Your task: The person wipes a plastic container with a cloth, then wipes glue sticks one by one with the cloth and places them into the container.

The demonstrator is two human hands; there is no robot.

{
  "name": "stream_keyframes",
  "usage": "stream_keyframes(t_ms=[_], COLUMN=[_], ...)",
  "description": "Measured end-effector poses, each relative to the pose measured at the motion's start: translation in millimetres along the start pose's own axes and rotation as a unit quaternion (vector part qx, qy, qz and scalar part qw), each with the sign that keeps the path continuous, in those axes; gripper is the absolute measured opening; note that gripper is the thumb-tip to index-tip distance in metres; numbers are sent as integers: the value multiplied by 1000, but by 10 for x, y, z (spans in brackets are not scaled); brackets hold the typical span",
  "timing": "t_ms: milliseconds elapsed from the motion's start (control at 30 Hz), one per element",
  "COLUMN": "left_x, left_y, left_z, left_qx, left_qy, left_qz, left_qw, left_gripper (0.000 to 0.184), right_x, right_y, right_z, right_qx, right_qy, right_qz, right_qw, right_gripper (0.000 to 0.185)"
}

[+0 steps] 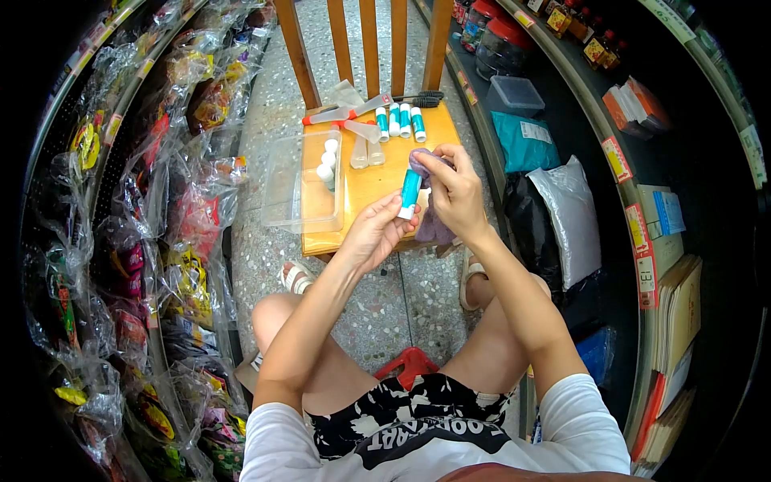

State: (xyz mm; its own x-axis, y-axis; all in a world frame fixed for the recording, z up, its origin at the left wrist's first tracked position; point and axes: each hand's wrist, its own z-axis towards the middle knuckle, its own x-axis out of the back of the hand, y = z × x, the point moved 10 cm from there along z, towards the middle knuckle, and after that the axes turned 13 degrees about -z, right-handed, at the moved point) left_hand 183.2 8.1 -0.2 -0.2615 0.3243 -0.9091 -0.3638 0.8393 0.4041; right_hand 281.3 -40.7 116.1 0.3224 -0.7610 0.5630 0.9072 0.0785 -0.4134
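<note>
My left hand (377, 229) grips a small white glue stick with a teal label (410, 191) near its lower end, tilted slightly. A purple cloth (422, 163) is pinched in my right hand (456, 189) and touches the top of the stick; part of the cloth hangs below that hand. Beyond my hands, several similar teal-and-white sticks (405, 120) stand in a row on the wooden chair seat (369, 183). Left of them lie clear bottles with red caps (359, 150) and a black-bristled brush (426, 100). A clear plastic box (277, 189) holds several white-capped items (325, 172).
The chair's slatted back (368, 48) rises at the far side. Shelves with plastic-wrapped packets (193, 217) line the left. On the right, shelves hold bags (567, 217), jars (504, 48) and paper goods (677, 313). Under me is a red stool (409, 365).
</note>
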Motion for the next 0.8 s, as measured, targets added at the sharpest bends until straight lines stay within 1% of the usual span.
stream_keyframes(t_ms=[100,233,400,500,600,633,733,800], left_x=[-15,-22,-20,-17,58,88,212,231], left_y=[4,-23,-10,-4,17,33,132,169], left_z=[-8,-15,-22,-26,10,21,13,-9], left_qx=[13,35,33,29,11,3,-39,-44], left_qy=[-2,-12,0,2,-7,-11,33,45], left_qz=[-5,-17,-16,-30,-37,-38,-40,-26], left_qw=[1000,999,999,999,999,999,998,998], left_gripper=[31,34,30,29,30,32,30,29], right_x=[19,15,-42,-31,-97,-146,-187,-217], right_y=[-8,69,116,24,-40,-60,-320,-385], right_z=[-15,-1,-5,-24,-66,-100,-160,-186], right_qx=[1,-34,-51,-7,-9,0,67,87], right_qy=[14,4,-29,-5,-46,-46,-80,-92], right_qz=[-22,20,66,50,46,42,28,39], right_qw=[1000,999,996,999,998,998,994,991], right_gripper=[38,35,36,38,39,38,34,30])
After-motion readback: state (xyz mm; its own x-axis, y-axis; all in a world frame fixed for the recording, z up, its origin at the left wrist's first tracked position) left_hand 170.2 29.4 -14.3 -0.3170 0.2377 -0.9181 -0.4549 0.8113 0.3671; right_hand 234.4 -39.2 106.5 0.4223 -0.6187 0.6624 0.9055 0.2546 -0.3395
